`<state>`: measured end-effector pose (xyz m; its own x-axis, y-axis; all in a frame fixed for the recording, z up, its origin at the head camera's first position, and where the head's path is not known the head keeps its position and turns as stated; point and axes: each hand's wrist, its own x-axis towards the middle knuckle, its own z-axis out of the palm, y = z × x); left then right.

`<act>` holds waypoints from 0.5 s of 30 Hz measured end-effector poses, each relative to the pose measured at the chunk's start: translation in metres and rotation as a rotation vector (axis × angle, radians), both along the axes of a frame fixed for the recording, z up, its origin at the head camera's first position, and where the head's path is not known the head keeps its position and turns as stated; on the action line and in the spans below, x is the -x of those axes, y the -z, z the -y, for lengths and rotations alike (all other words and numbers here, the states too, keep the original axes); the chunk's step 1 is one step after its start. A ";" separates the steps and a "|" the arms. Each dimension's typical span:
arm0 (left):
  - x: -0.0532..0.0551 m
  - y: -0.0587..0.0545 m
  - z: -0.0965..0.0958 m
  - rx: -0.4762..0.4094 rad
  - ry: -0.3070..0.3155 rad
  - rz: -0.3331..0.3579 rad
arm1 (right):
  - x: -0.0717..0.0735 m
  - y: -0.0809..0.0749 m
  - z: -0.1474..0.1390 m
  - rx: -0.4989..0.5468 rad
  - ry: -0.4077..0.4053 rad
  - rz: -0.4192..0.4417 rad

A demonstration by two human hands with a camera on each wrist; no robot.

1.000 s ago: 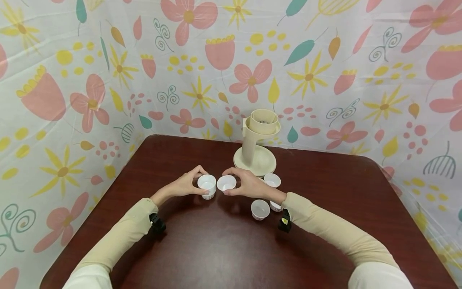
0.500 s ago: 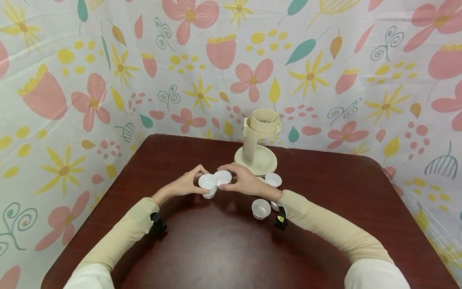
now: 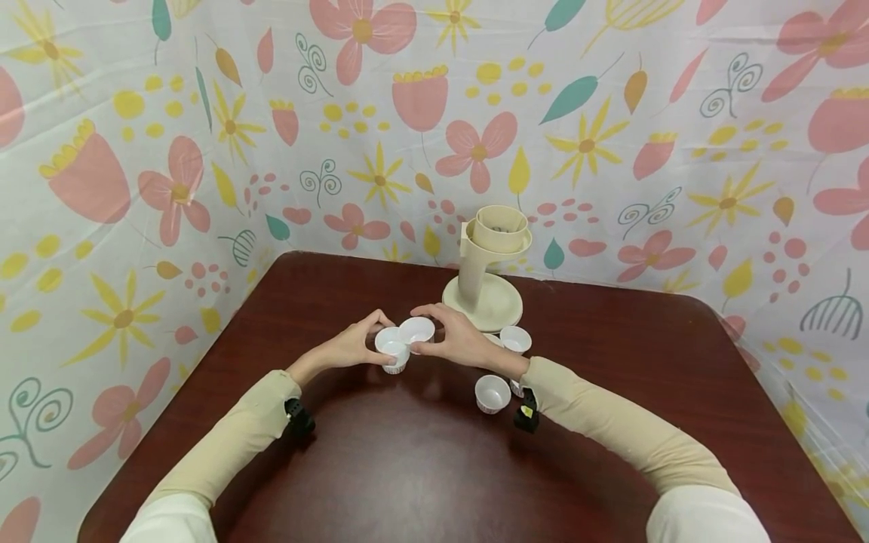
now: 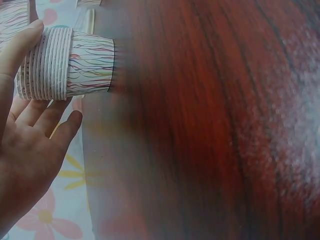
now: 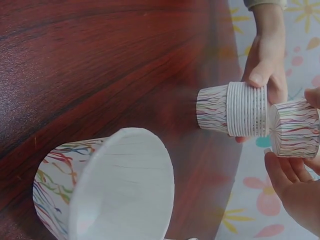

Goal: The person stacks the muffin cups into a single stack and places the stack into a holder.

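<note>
My left hand (image 3: 342, 347) grips a stack of nested white paper baking cups (image 3: 394, 365) above the table, thumb on the near side. In the left wrist view the stack (image 4: 90, 65) shows several rims and thin coloured wavy lines. My right hand (image 3: 462, 339) pinches a single paper baking cup (image 3: 417, 329) by its sides. This cup sits over the right part of the stack's mouth, slightly higher. In the right wrist view the base of the single cup (image 5: 297, 129) meets the stack's rim (image 5: 262, 111), not nested in it.
A cream stand (image 3: 471, 279) with a round base and an upper ring bearing a cream cup is at the back. Loose paper cups stand by my right wrist, one in front (image 3: 492, 394), one behind (image 3: 515, 339), another partly hidden. A patterned curtain (image 3: 305, 151) borders the table.
My right hand has moved left with its cup, from beside the stack to over the stack's right rim. The left hand has stayed nearly still.
</note>
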<state>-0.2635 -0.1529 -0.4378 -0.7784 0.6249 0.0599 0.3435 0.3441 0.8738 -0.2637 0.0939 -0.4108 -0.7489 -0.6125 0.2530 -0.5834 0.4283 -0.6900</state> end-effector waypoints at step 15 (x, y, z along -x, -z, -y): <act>0.011 0.014 0.003 0.059 -0.034 0.012 | 0.002 0.001 0.004 -0.050 0.004 -0.039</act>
<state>-0.2746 -0.1560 -0.4516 -0.7998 0.6001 0.0146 0.3204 0.4062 0.8557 -0.2656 0.0900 -0.4120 -0.7414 -0.6224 0.2511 -0.6077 0.4638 -0.6447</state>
